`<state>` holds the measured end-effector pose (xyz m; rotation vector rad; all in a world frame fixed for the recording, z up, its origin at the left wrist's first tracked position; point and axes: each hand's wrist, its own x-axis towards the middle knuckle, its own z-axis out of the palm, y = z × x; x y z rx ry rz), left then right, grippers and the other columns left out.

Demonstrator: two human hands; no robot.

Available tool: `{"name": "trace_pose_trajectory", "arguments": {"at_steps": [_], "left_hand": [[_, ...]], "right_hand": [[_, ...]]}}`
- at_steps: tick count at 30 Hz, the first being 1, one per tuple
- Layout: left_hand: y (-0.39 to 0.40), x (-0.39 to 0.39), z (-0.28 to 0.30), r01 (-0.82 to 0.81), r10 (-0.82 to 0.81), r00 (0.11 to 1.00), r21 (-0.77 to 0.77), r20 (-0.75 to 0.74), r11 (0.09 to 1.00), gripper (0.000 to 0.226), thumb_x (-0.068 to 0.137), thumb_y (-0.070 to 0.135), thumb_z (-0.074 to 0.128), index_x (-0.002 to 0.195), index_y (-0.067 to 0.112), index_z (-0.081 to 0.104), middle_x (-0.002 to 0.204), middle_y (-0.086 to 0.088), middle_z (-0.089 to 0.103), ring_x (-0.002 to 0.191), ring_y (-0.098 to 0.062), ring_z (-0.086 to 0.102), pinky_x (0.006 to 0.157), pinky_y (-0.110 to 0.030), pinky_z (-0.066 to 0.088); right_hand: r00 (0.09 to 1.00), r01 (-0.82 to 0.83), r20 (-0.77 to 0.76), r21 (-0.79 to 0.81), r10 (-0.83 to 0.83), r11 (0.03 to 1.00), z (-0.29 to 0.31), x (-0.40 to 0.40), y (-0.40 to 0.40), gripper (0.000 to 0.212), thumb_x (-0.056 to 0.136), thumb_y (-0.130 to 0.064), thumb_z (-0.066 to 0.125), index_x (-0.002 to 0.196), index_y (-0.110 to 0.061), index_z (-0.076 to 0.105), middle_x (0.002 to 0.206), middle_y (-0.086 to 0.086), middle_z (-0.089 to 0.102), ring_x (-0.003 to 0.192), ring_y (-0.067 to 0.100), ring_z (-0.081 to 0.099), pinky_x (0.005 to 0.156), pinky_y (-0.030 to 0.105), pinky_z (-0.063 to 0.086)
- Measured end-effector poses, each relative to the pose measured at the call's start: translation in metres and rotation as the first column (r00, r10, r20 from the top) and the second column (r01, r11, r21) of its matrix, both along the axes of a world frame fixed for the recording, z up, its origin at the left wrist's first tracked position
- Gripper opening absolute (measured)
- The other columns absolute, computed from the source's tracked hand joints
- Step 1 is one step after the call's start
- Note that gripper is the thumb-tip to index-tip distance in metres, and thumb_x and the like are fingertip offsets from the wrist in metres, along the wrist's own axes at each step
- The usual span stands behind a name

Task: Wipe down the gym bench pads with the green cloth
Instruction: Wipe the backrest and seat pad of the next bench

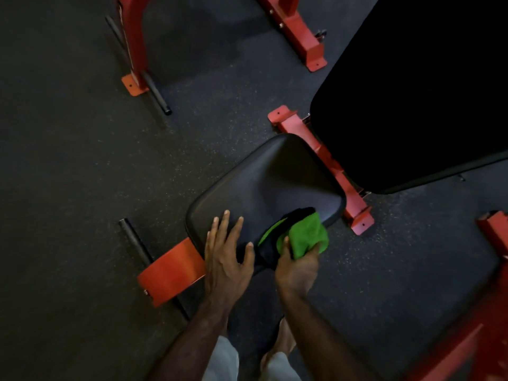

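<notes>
The black seat pad [269,180] of the gym bench lies in the middle of the view, with the large black back pad [417,94] rising at the upper right. My left hand [226,255] rests flat on the near left corner of the seat pad, fingers spread. My right hand [298,266] grips the bunched green cloth [306,236] against the near right edge of the seat pad. Part of the cloth looks dark and folded under.
The bench's red steel frame [324,158] runs beneath the pads, with a red foot [171,272] at the near left and black bars [136,240] sticking out. More red rack feet [298,31] stand on the dark rubber floor [82,160] at the back.
</notes>
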<state>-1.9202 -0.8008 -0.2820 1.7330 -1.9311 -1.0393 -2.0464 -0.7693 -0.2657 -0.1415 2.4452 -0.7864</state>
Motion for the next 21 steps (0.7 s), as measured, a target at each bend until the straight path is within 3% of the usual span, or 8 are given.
{"name": "trace_pose_trajectory", "arguments": {"at_steps": [3,8,11,13,15,17,19,21], "left_hand": [[-0.001,0.004,0.022,0.015,-0.013,1.000,0.103,-0.017,0.995,0.057,0.095,0.043,0.056,0.147,0.020,0.057,0.165,-0.004,0.037,0.155,-0.022,0.025,0.125,-0.039,0.024],[-0.017,-0.003,0.099,0.048,-0.010,0.991,0.284,-0.135,0.958,0.046,0.102,0.033,0.063,0.141,0.011,0.061,0.146,-0.009,0.060,0.138,-0.022,0.052,0.115,-0.030,0.037],[-0.023,-0.001,0.178,0.096,-0.027,0.981,0.362,-0.192,0.927,0.038,0.104,0.033,0.058,0.139,0.018,0.061,0.133,-0.002,0.067,0.124,-0.017,0.061,0.094,-0.020,0.042],[-0.025,-0.003,0.225,0.096,0.007,0.970,0.407,-0.244,0.908,0.030,0.105,0.033,0.054,0.132,0.021,0.064,0.123,-0.001,0.070,0.117,-0.018,0.064,0.087,-0.023,0.043],[-0.026,-0.004,0.271,0.052,0.096,0.944,0.429,-0.315,0.902,0.029,0.105,0.038,0.050,0.120,0.020,0.067,0.115,-0.001,0.071,0.111,-0.020,0.065,0.091,-0.031,0.046],[-0.024,-0.005,0.302,-0.008,0.211,0.882,0.433,-0.423,0.901,0.051,0.094,0.059,0.048,0.118,0.020,0.071,0.114,0.001,0.073,0.108,-0.015,0.068,0.099,-0.036,0.050],[-0.023,-0.005,0.335,-0.052,0.288,0.823,0.440,-0.490,0.897,0.070,0.084,0.074,0.048,0.123,0.021,0.073,0.120,0.003,0.074,0.113,-0.010,0.068,0.107,-0.038,0.049],[-0.025,-0.005,0.368,0.010,0.230,0.816,0.410,-0.531,0.912,0.068,0.080,0.074,0.054,0.114,0.019,0.076,0.110,0.006,0.077,0.107,-0.005,0.069,0.102,-0.030,0.051]], "right_hand": [[0.977,-0.182,0.115,0.030,0.178,0.983,0.028,-0.001,0.022,0.071,0.086,-0.024,0.081,0.150,-0.012,0.051,0.128,0.020,0.069,0.116,0.038,0.066,0.097,0.042,0.053],[0.957,-0.202,0.190,-0.106,0.219,0.974,0.096,-0.010,0.012,0.047,0.076,-0.014,0.081,0.122,-0.019,0.072,0.102,0.001,0.076,0.094,0.022,0.072,0.080,0.032,0.057],[0.898,-0.339,0.224,-0.201,0.379,0.919,0.174,-0.010,-0.002,0.043,0.085,-0.001,0.076,0.123,-0.020,0.068,0.103,-0.001,0.072,0.087,0.011,0.068,0.070,0.017,0.051],[0.834,-0.473,0.208,-0.204,0.510,0.857,0.221,-0.004,-0.005,0.048,0.090,-0.006,0.072,0.133,-0.026,0.062,0.111,-0.003,0.070,0.093,0.009,0.065,0.076,0.021,0.049],[0.775,-0.572,0.178,-0.211,0.607,0.793,0.272,0.004,-0.001,0.055,0.095,-0.014,0.067,0.145,-0.031,0.052,0.119,-0.005,0.065,0.107,0.014,0.063,0.088,0.028,0.049],[0.733,-0.638,0.129,-0.209,0.667,0.741,0.309,0.010,0.008,0.062,0.097,-0.027,0.067,0.153,-0.035,0.041,0.132,-0.002,0.064,0.122,0.020,0.061,0.099,0.033,0.049],[0.717,-0.673,0.061,-0.197,0.694,0.713,0.348,0.013,0.013,0.070,0.097,-0.037,0.069,0.157,-0.034,0.034,0.142,0.002,0.061,0.129,0.025,0.059,0.100,0.032,0.047],[0.728,-0.679,-0.024,-0.164,0.685,0.716,0.374,0.015,0.013,0.079,0.095,-0.038,0.072,0.160,-0.031,0.029,0.145,0.007,0.060,0.132,0.029,0.058,0.097,0.031,0.045]]}}
